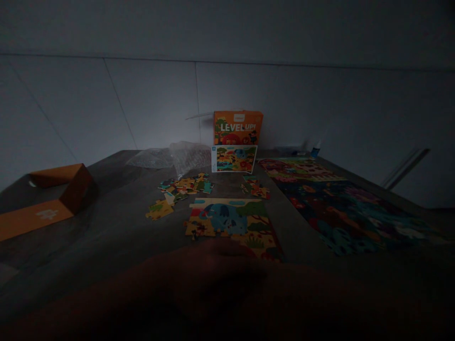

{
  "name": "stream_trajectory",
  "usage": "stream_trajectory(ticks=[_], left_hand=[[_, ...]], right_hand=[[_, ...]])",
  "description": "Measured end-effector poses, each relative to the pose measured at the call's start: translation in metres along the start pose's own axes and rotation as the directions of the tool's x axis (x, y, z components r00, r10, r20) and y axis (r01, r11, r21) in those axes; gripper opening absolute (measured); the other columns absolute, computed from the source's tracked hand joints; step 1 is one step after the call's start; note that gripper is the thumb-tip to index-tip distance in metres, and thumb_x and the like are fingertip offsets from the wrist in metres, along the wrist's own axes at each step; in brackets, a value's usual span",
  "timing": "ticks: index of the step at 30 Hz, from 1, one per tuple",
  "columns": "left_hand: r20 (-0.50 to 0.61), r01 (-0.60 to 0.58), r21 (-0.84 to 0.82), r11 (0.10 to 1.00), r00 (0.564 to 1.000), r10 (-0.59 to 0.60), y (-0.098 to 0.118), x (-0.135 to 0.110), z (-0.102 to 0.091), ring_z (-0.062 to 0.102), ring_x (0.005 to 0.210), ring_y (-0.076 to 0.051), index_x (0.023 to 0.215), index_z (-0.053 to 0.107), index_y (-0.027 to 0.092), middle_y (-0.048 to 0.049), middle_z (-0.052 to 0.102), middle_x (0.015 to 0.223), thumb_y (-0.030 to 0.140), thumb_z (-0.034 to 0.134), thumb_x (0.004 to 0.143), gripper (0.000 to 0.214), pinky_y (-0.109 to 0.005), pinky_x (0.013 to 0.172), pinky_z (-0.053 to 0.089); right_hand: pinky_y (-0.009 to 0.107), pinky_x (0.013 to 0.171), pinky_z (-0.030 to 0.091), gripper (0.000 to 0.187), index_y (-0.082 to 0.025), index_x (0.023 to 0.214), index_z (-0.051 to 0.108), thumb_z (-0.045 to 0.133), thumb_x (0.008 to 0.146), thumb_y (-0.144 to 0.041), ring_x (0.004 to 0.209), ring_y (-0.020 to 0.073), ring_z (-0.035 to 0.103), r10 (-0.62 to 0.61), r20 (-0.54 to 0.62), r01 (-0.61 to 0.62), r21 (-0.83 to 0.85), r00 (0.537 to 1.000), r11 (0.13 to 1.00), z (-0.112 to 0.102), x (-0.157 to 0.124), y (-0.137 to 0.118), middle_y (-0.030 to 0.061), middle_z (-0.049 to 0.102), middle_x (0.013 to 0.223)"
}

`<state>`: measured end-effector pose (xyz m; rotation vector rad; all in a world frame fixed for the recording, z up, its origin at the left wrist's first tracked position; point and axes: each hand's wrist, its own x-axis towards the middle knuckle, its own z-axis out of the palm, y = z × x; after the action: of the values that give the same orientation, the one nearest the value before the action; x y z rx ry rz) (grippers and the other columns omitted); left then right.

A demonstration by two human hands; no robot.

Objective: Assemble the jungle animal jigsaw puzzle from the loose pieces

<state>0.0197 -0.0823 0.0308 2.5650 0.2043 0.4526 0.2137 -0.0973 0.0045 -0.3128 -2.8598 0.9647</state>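
Observation:
The picture is very dark. A partly built jigsaw with a blue elephant (227, 220) lies on the grey table (117, 227) in front of me. My left hand (216, 270) and right hand (305, 289) are dim shapes at the near edge of this jigsaw, covering its lower part. Their fingers are lost in shadow, so I cannot make out whether they hold a piece. Loose pieces (185, 185) lie spread behind the jigsaw to the left. A smaller cluster of pieces (256, 188) lies behind it to the right.
The orange "LEVEL UP!" box (237, 127) stands upright at the back with a picture card (233, 158) leaning on it. Finished puzzles (341, 208) cover the table's right side. An orange box tray (46, 199) sits at left, a clear plastic bag (177, 156) behind the pieces.

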Motion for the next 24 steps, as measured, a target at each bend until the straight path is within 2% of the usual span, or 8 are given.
stream_trajectory(ticks=[4, 7, 10, 16, 21, 24], left_hand=[[-0.011, -0.035, -0.011, 0.999, 0.999, 0.034, -0.003, -0.003, 0.003, 0.059, 0.109, -0.025, 0.133, 0.051, 0.017, -0.015, 0.061, 0.119, 0.02, 0.051, 0.091, 0.042, -0.035, 0.092, 0.052], [-0.019, -0.017, -0.025, 1.0, 1.0, 0.017, -0.002, -0.003, 0.002, 0.058, 0.112, -0.024, 0.131, 0.052, 0.018, -0.0143, 0.059, 0.122, 0.019, 0.051, 0.091, 0.04, -0.034, 0.095, 0.051], [0.002, 0.023, -0.015, 1.0, 1.0, -0.023, 0.001, 0.0, -0.003, 0.061, 0.106, -0.023, 0.126, 0.056, 0.016, -0.0138, 0.062, 0.118, 0.02, 0.049, 0.092, 0.035, -0.032, 0.092, 0.052], [0.034, 0.032, 0.052, 0.998, 0.999, -0.034, 0.0, 0.001, -0.004, 0.064, 0.089, -0.022, 0.121, 0.059, 0.013, -0.0123, 0.066, 0.101, 0.022, 0.047, 0.092, 0.033, -0.032, 0.08, 0.054], [-0.041, -0.084, -0.036, 0.996, 0.996, 0.082, -0.007, -0.002, 0.004, 0.057, 0.112, -0.026, 0.13, 0.053, 0.012, -0.0173, 0.058, 0.121, 0.021, 0.054, 0.088, 0.043, -0.034, 0.095, 0.051], [-0.022, -0.074, -0.066, 0.995, 0.997, 0.073, -0.006, -0.001, 0.003, 0.057, 0.113, -0.026, 0.131, 0.052, 0.012, -0.0175, 0.057, 0.123, 0.02, 0.053, 0.088, 0.044, -0.035, 0.096, 0.051]], right_hand=[[0.028, 0.086, 0.054, 0.041, -0.036, 0.119, 0.068, 0.068, 0.08, -0.022, 0.095, 0.0197, 0.069, -0.024, -0.023, 0.023, -0.045, 0.999, 0.999, 0.005, 0.002, 0.008, -0.0028, 0.074, 0.109], [0.029, 0.085, 0.054, 0.04, -0.035, 0.121, 0.067, 0.066, 0.083, -0.026, 0.095, 0.0205, 0.07, -0.028, -0.022, 0.026, -0.091, 0.999, 0.996, 0.005, 0.003, 0.008, -0.0012, 0.073, 0.111], [0.028, 0.088, 0.053, 0.045, -0.031, 0.13, 0.062, 0.065, 0.085, -0.029, 0.104, 0.0216, 0.067, -0.048, 0.012, 0.049, -0.101, 0.999, 0.994, 0.001, 0.002, 0.002, 0.0015, 0.069, 0.123], [0.027, 0.099, 0.047, 0.043, -0.029, 0.136, 0.056, 0.056, 0.093, -0.029, 0.12, 0.0198, 0.06, -0.031, 0.058, 0.037, -0.096, 0.998, 0.995, -0.008, -0.001, -0.009, -0.0001, 0.061, 0.136], [0.03, 0.101, 0.047, 0.043, -0.024, 0.137, 0.055, 0.057, 0.094, -0.022, 0.115, 0.0193, 0.062, 0.032, 0.128, -0.014, -0.14, 0.991, 0.99, -0.003, -0.001, -0.004, 0.0038, 0.063, 0.132], [0.034, 0.111, 0.038, 0.042, -0.02, 0.14, 0.052, 0.051, 0.098, -0.022, 0.127, 0.0203, 0.054, -0.012, 0.132, 0.03, -0.133, 0.991, 0.991, -0.003, 0.0, -0.006, 0.0057, 0.056, 0.141]])
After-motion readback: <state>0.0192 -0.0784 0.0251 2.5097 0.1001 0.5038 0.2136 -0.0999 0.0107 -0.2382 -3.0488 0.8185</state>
